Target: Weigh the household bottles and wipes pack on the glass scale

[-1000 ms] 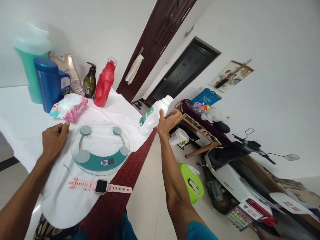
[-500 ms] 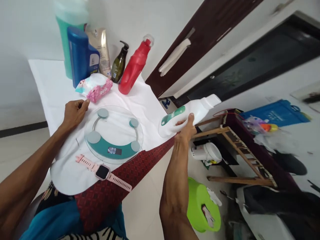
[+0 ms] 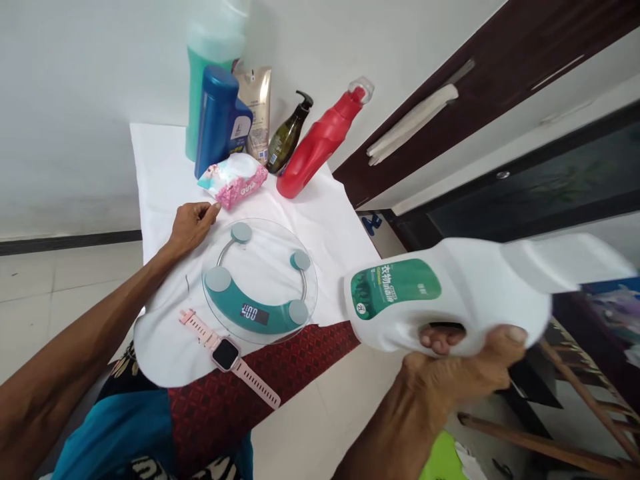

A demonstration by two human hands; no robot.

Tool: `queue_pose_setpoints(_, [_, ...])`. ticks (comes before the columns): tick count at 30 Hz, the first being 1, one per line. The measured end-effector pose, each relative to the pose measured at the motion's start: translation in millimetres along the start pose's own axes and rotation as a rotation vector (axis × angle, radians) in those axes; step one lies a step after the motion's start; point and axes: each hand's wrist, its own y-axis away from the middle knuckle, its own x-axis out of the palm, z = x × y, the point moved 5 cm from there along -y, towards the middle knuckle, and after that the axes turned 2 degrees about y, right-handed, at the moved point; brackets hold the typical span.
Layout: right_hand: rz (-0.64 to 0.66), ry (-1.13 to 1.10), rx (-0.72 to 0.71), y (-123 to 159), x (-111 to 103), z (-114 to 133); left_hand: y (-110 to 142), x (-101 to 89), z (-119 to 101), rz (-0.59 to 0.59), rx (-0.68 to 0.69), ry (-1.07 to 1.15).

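My right hand (image 3: 465, 363) grips the handle of a large white laundry detergent bottle (image 3: 480, 280) with a green label. Tilted onto its side, the bottle is raised at the table's right edge, capped end to the right. My left hand (image 3: 194, 225) rests on the white cloth, fingers curled in, thumb side close to a pink wet wipes pack (image 3: 235, 179). Between the hands lies a round glass scale (image 3: 265, 277) whose display is lit with zeros. A pink-strapped smartwatch (image 3: 226, 353) lies in front of it.
At the back of the cloth stand a green liquid jug (image 3: 197, 73), a blue bottle (image 3: 216, 120), a beige tube (image 3: 259, 110), a dark pump bottle (image 3: 287, 139) and a red bottle (image 3: 320, 143). A wooden frame (image 3: 550, 440) and lime-green tub (image 3: 443, 457) are at right.
The white detergent bottle in my right hand has come nearer and looks much larger. My view has turned, shifting the table to the right. My left hand stays by the wipes.
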Motion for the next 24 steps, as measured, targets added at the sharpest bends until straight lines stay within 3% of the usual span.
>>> queue_pose_setpoints(5, [0.293, -0.057, 0.018, 17, 24, 39, 0, 1.0, 1, -0.013, 0.001, -0.022])
queue_pose_setpoints(10, [0.441, -0.131, 0.09, 57, 62, 44, 0, 2.1, 4, -0.008, -0.024, 0.046])
queue_pose_setpoints(16, [0.475, -0.205, 0.224, 105, 93, 31, 0, 1.8, 4, -0.013, -0.024, 0.05])
queue_pose_setpoints(24, [0.466, -0.201, 0.201, 121, 102, 22, 1, 2.0, 5, -0.004, -0.017, 0.063])
